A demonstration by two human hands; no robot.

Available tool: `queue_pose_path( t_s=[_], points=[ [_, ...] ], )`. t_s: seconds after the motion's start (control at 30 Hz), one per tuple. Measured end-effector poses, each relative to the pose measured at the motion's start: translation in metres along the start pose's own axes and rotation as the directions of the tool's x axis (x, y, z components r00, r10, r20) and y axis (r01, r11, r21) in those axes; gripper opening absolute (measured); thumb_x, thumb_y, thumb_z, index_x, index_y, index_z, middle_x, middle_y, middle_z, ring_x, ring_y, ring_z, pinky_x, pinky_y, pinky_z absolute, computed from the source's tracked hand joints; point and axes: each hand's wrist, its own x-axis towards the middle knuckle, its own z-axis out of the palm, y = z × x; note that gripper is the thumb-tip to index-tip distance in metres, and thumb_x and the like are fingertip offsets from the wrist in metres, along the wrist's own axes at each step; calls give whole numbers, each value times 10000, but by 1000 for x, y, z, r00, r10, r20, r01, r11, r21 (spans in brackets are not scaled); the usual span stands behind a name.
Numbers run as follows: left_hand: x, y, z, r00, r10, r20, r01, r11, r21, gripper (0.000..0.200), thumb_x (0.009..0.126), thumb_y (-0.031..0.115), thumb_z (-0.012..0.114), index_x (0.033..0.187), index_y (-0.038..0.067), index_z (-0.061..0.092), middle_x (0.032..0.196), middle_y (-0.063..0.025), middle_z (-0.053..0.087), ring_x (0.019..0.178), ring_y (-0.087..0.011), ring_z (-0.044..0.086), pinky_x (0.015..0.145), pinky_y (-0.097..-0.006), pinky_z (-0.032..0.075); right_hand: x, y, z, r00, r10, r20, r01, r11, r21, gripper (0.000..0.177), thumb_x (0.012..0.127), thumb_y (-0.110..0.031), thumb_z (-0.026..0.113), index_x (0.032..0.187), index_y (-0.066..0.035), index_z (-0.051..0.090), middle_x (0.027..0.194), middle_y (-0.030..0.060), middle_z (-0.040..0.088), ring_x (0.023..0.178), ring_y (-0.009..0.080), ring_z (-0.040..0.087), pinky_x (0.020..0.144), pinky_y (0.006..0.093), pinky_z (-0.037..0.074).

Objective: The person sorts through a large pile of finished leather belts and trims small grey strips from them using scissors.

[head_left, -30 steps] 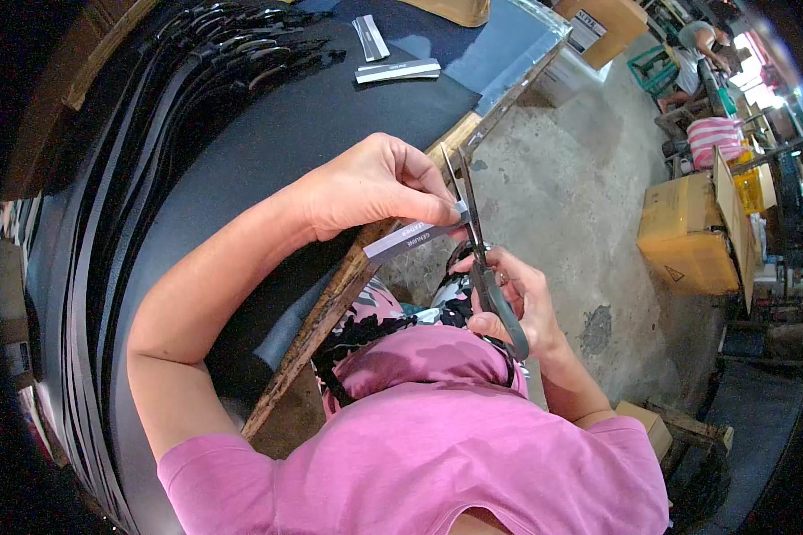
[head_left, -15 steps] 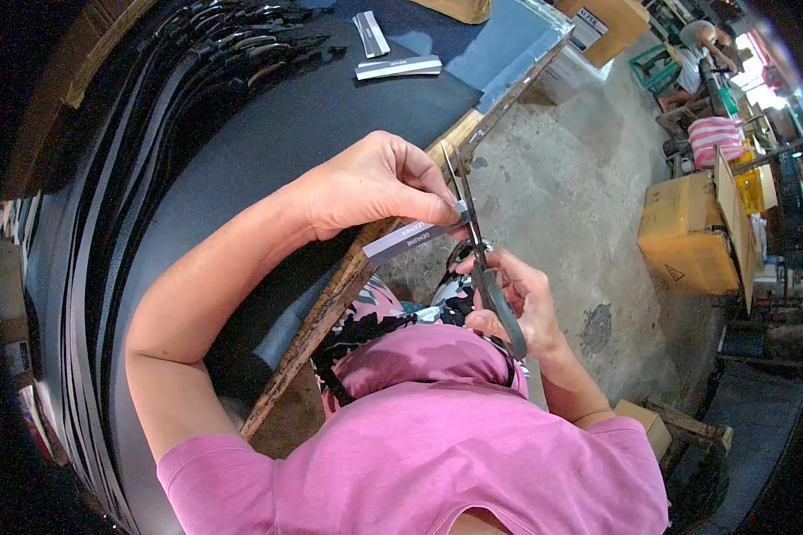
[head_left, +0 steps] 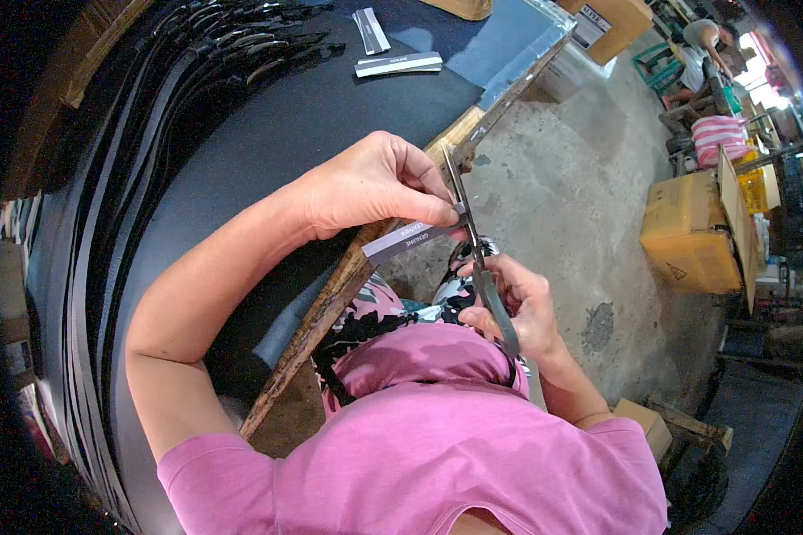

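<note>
Between thumb and fingers, my left hand (head_left: 388, 183) pinches one end of a grey label strip (head_left: 409, 242) printed "GENUINE LEATHER". My right hand (head_left: 522, 303) is wrapped around the dark handles of a pair of scissors (head_left: 476, 241). The scissors point up and away, their blades nearly together, beside my left fingertips at the strip's held end. Whether the blades touch the strip is hard to see. On the dark tabletop lie more label strips, a short stack (head_left: 398, 65) and another stack (head_left: 371, 31) behind it.
Long black straps (head_left: 107, 223) run along the left of the table, whose worn wooden edge (head_left: 308, 343) passes in front of me. Cardboard boxes (head_left: 694, 232) stand on the concrete floor (head_left: 580, 196) to the right. Another person (head_left: 700, 58) sits at the far right.
The scissor blades have closed from slightly apart to nearly together, and the handles have drawn in. My left hand and the strip have hardly moved.
</note>
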Motion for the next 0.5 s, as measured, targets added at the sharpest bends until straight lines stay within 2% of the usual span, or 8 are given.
queue_pose_path(
  t_s=[0.07,0.13,0.2,0.27,0.33,0.37,0.43,0.5],
  points=[
    [0,1,1,1000,-17,-2,17,999,-28,151,731,57,722,821,-52,671,860,-121,689,767,-139,644,754,-249,499,0,2,1,1000,-14,-8,14,1000,21,436,688,-154,809,1036,-13,587,655,-51,488,546,13,396,481,186,290],
    [0,1,1,1000,31,2,-31,992,120,155,733,74,726,826,-43,685,847,-105,689,774,-126,633,750,-247,496,0,10,1,1000,30,3,-30,997,66,439,689,-151,808,1034,-1,582,682,-43,513,589,16,435,512,180,325],
    [0,1,-1,1000,-13,-3,13,994,105,186,749,111,735,864,-31,697,844,-90,687,764,-116,620,733,-244,489,1,16,0,999,-40,9,39,995,90,416,710,-143,790,1034,8,577,682,-28,538,578,25,487,511,184,365],
    [-2,10,-8,996,50,-77,-39,990,137,185,763,134,734,855,-21,694,800,-70,680,720,-103,613,688,-238,491,-1,20,-4,993,76,-89,-50,964,262,391,734,-136,767,1042,6,573,671,-15,549,532,45,519,486,196,389],
    [-6,32,-21,979,104,-173,-96,994,56,177,803,166,700,851,-5,685,737,-44,661,658,-89,600,617,-233,482,2,31,-11,995,5,-96,23,954,298,384,746,-132,754,1052,8,568,657,-14,544,479,63,519,445,208,387],
    [-2,40,-32,950,178,-257,-135,975,176,177,840,195,660,836,19,674,688,-24,636,613,-79,585,564,-227,465,2,34,-14,993,-2,-119,40,947,320,391,748,-135,754,1056,12,564,663,-14,547,481,63,520,441,207,383],
    [7,54,-62,850,337,-406,-231,929,289,187,843,216,658,861,30,661,707,-16,630,616,-74,575,583,-221,452,4,42,-19,989,-3,-148,49,951,304,393,754,-142,749,1056,23,559,658,-6,552,466,73,521,425,213,380],
    [23,63,-100,760,370,-535,-240,924,299,240,823,238,689,949,34,670,780,8,636,666,-59,550,622,-208,439,5,40,-22,991,19,-133,23,951,307,390,756,-142,747,1055,22,560,640,-4,549,458,77,521,423,216,384]
  ],
)
